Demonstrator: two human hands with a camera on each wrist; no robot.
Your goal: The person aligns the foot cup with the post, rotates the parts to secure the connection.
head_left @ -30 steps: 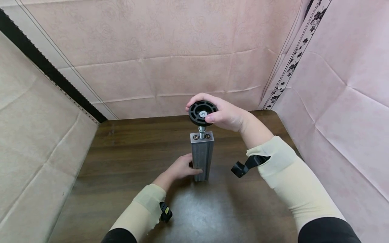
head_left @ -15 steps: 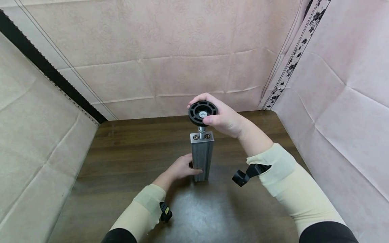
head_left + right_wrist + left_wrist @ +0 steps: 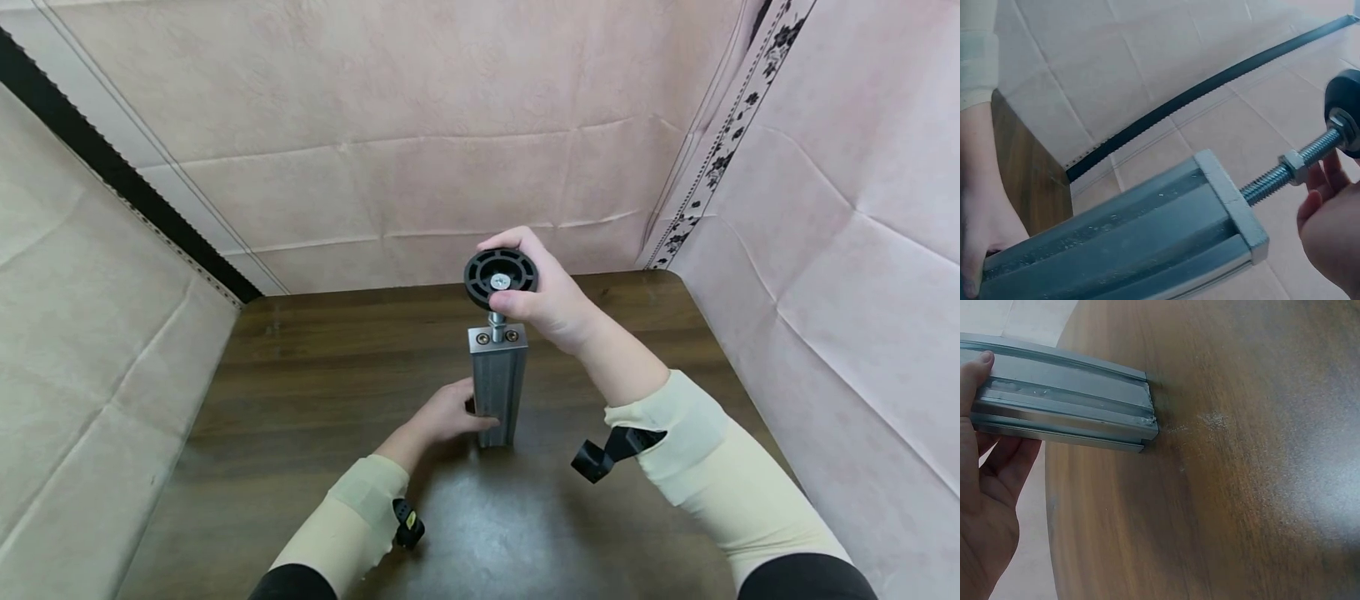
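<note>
An aluminium profile (image 3: 500,387) stands upright on the wooden table, its lower end close against the surface in the left wrist view. My left hand (image 3: 448,411) grips it low down, thumb across the near face. Two screws fix an end plate (image 3: 498,338) on top. From that plate rises a threaded rod (image 3: 1266,185) carrying a hex nut (image 3: 1294,167), and a black round levelling foot (image 3: 487,268) caps it. My right hand (image 3: 551,298) holds the foot by its rim, with the thumb over the top face near the centre screw and fingers behind.
The brown wooden table (image 3: 315,467) reaches to a pale patterned cloth (image 3: 420,125) hung behind it. More cloth hangs at the left (image 3: 82,350) and right (image 3: 847,275). Black camera mounts (image 3: 615,450) stick out from the wrists.
My right hand has turned around the levelling foot: its thumb has moved left across the top, its fingertips right, and the wrist has dropped. The profile and left hand keep their place.
</note>
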